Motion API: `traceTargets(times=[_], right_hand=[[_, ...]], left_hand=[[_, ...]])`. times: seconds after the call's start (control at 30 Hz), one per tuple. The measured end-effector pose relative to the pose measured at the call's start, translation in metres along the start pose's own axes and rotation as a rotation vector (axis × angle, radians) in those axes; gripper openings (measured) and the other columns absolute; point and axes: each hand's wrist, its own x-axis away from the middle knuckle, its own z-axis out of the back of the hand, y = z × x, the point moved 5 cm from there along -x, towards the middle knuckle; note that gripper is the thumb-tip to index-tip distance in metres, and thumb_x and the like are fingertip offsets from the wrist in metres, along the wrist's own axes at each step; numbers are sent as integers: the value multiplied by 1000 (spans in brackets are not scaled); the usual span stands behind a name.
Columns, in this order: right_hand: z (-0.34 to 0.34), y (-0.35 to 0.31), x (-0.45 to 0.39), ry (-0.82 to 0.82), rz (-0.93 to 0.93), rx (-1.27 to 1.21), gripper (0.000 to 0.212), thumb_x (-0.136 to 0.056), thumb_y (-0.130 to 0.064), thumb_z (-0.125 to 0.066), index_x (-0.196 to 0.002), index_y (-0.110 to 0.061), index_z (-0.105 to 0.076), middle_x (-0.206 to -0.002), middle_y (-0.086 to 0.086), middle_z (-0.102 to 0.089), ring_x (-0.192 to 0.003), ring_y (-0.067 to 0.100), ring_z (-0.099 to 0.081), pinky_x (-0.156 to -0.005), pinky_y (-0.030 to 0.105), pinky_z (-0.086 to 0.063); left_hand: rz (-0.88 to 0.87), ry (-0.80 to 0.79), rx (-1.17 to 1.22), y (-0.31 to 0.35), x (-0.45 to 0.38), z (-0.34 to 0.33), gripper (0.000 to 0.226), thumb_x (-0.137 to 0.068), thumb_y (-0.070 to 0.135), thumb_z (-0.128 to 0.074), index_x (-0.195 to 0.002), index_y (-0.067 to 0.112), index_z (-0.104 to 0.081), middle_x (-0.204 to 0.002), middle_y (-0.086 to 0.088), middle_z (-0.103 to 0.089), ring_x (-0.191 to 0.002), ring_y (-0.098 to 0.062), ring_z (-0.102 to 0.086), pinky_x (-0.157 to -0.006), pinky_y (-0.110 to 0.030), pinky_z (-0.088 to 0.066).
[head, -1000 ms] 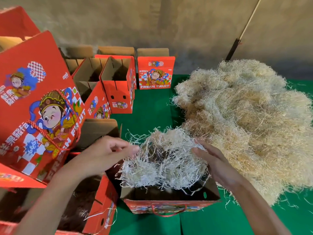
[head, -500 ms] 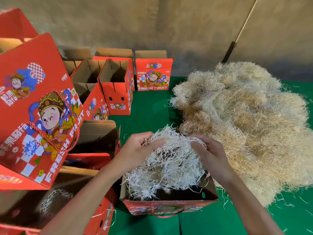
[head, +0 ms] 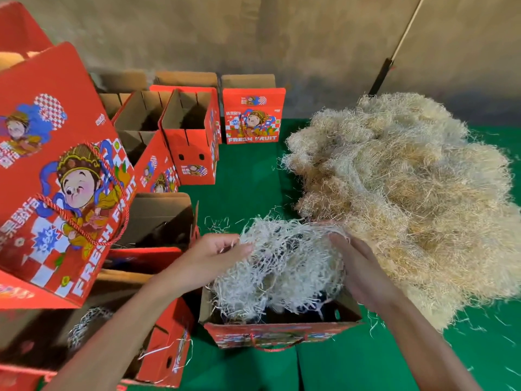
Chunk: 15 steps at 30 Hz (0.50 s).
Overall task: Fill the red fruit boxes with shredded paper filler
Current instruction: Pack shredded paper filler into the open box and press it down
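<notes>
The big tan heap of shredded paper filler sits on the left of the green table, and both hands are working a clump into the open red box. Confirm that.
Not quite: the head view shows the big tan heap of shredded paper filler on the right of the green table. The rest holds: left hand and right hand work the pale clump into the open red box.

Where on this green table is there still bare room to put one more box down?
Bare green cloth lies between the upright red boxes and the big tan shredded-paper heap, and along the near edge. The left side is crowded with boxes.
</notes>
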Motion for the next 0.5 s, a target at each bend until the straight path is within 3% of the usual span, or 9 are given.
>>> traceTargets(times=[0.03,0.07,0.13,0.17,0.23,0.3,0.37,0.43,0.5], right_hand=[[-6,0,3,-89,-62,23,65,-82,-73,-61,-141,-51,-44,-151,-13,-45,-131,8,-49,-114,43,-37],[-13,-5,6,-188,-62,133,59,-85,-70,-60,-139,-54,-44,-148,-16,-46,-125,2,-53,-110,33,-42],[-23,-17,10,-288,70,426,39,-93,-57,-59,-129,-44,-58,-116,1,-67,-96,8,-67,-90,22,-55],[-24,-23,8,-256,146,515,39,-94,-51,-62,-129,-35,-61,-100,2,-69,-87,11,-67,-80,18,-55],[-21,-29,4,-159,214,595,33,-92,-37,-69,-122,-25,-64,-101,-7,-70,-91,3,-68,-88,24,-56],[-15,-36,3,-14,269,697,26,-90,-26,-74,-115,-23,-67,-102,-12,-72,-92,-1,-68,-89,24,-56],[-13,-43,4,36,358,730,19,-90,-19,-73,-105,-30,-70,-95,-15,-72,-81,0,-69,-77,21,-58],[-26,-46,3,-119,382,752,23,-93,-14,-68,-96,-37,-70,-83,-19,-69,-63,1,-64,-58,18,-54],[-48,-38,-7,-354,306,863,21,-95,-7,-61,-91,-25,-72,-76,-16,-65,-61,-3,-60,-53,16,-45]], left_hand=[[28,-66,-34,0,0,-6,51,-93,59,-60,-90,9,-63,-69,6,-43,-65,-12,-40,-62,-33,-34],[64,-125,-101,-2,-1,-13,49,-94,56,-60,-98,8,-63,-77,-7,-54,-72,-15,-48,-68,-41,-46],[134,-180,-332,-11,-4,-25,39,-95,49,-63,-110,13,-63,-104,-16,-66,-88,-19,-62,-89,-54,-52],[162,-178,-465,-13,-7,-27,39,-94,46,-64,-121,17,-62,-117,-11,-67,-98,-19,-65,-95,-49,-52],[177,-134,-718,-13,-11,-28,43,-94,40,-65,-133,25,-56,-132,0,-61,-113,-14,-61,-98,-34,-49],[160,-76,-868,-8,-13,-27,36,-92,35,-67,-127,27,-58,-127,3,-62,-109,-14,-59,-88,-27,-45],[157,-49,-921,-3,-14,-27,29,-91,32,-70,-118,26,-61,-118,5,-62,-96,-13,-55,-83,-27,-43],[142,-104,-898,2,-20,-34,18,-91,27,-70,-107,25,-64,-107,9,-62,-88,-8,-57,-74,-19,-45],[138,-272,-885,5,-30,-54,6,-94,18,-65,-90,22,-61,-88,7,-64,-68,-6,-59,-51,-13,-41]])
